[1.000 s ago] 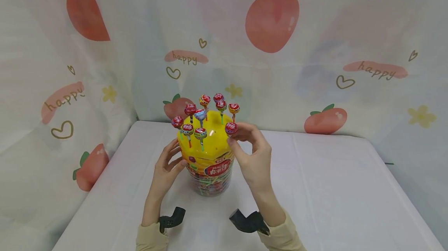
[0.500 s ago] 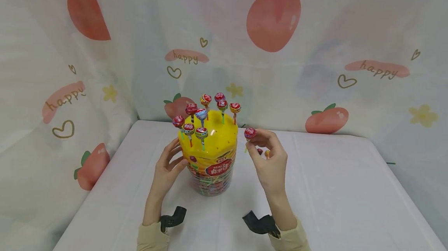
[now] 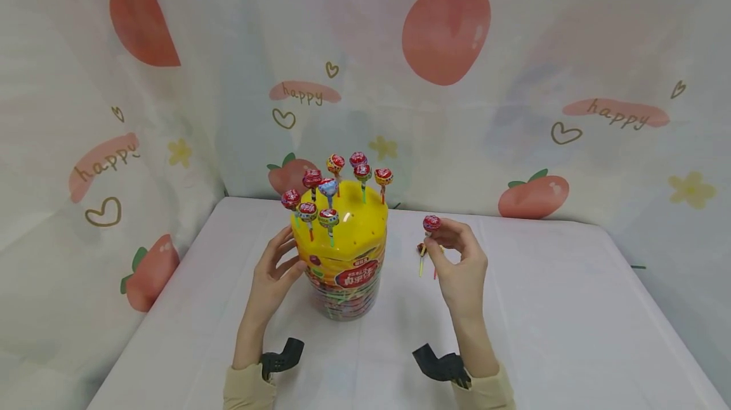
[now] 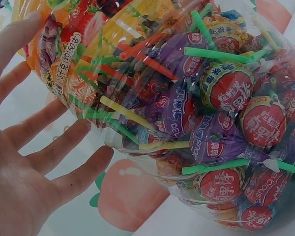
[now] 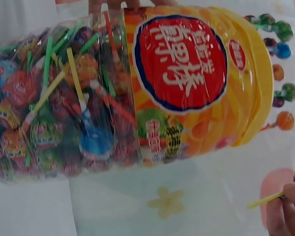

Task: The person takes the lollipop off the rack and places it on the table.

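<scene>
A clear plastic jar (image 3: 344, 303) full of wrapped lollipops stands upright on the table. Several lollipops stick up from its yellow lid (image 3: 351, 223), mostly along the left and back. My left hand (image 3: 274, 273) rests against the jar's left side near the lid, and in the left wrist view its spread fingers (image 4: 71, 184) touch the plastic. To the right of the jar, my right hand (image 3: 465, 273) pinches a red-wrapped lollipop (image 3: 431, 223) between thumb and fingers, raised off the table. Its yellow stick (image 5: 265, 200) points out in the right wrist view.
Two loose lollipops lie on the white table (image 3: 548, 308) just behind the right hand; one shows a yellow stick (image 3: 421, 265), the other is partly hidden. A fruit-printed cloth backdrop (image 3: 365, 29) rises along the back and sides.
My right hand has pulled the lollipop off the lid's right edge and moved right with it, baring the loose lollipops on the table. The left hand and jar stay almost still.
</scene>
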{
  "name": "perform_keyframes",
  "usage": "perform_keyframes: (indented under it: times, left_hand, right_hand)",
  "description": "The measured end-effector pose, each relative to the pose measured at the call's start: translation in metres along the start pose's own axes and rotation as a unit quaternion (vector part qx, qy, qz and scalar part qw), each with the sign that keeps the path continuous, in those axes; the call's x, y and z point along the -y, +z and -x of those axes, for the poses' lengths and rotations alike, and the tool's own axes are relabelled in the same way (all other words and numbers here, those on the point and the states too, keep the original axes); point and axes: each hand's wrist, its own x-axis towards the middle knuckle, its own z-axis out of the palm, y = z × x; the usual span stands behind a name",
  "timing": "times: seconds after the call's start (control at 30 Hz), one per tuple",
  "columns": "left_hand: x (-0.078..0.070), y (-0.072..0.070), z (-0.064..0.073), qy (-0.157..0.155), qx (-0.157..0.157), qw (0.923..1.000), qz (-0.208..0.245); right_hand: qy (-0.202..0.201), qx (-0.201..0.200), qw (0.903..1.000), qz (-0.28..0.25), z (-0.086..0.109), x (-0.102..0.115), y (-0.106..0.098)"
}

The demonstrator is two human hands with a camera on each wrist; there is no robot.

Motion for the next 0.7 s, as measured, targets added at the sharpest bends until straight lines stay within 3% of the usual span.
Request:
perform_keyframes:
  times: [0.53, 0.7]
  left_hand:
    - [0.0, 0.0, 0.001, 0.008, 0.001, 0.9999, 0.009]
    - [0.0, 0.0, 0.0, 0.012, 0.001, 0.9999, 0.011]
  right_hand:
    - [0.075, -0.016, 0.9957, 0.051, -0.017, -0.033, -0.026]
    - [0.116, -0.021, 0.9911, 0.062, -0.021, -0.049, -0.03]
